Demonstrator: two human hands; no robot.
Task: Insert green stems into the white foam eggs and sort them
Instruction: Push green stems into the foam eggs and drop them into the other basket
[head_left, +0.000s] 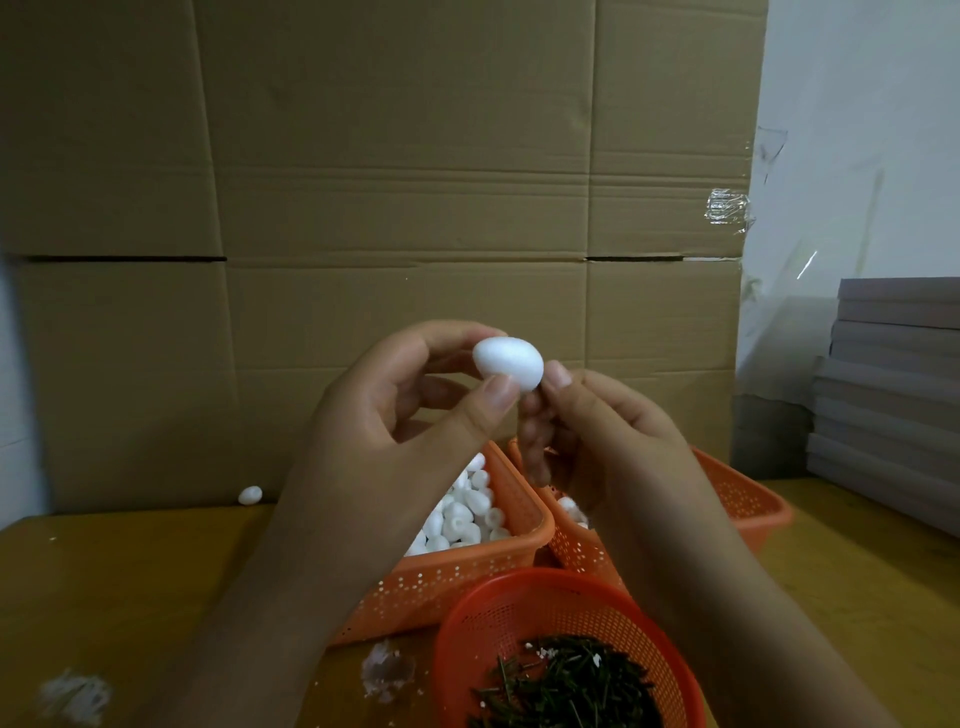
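My left hand (395, 405) pinches a white foam egg (508, 362) between thumb and fingertips, raised above the baskets. My right hand (597, 421) meets the egg's right end with its thumb and curled fingers; whatever it pinches there is hidden, and no stem shows. Below, an orange basket (467, 571) holds several white foam eggs (462, 514). A second orange basket (748, 504) to its right shows a few eggs behind my right wrist. A round red basket (519, 608) in front holds several dark green stems (571, 686).
A loose foam egg (250, 494) lies on the wooden table (130, 582) by the tall cardboard wall (363, 182). Bits of foam and clear wrap (387, 670) lie near the front. Grey stacked boards (893, 395) stand at the right.
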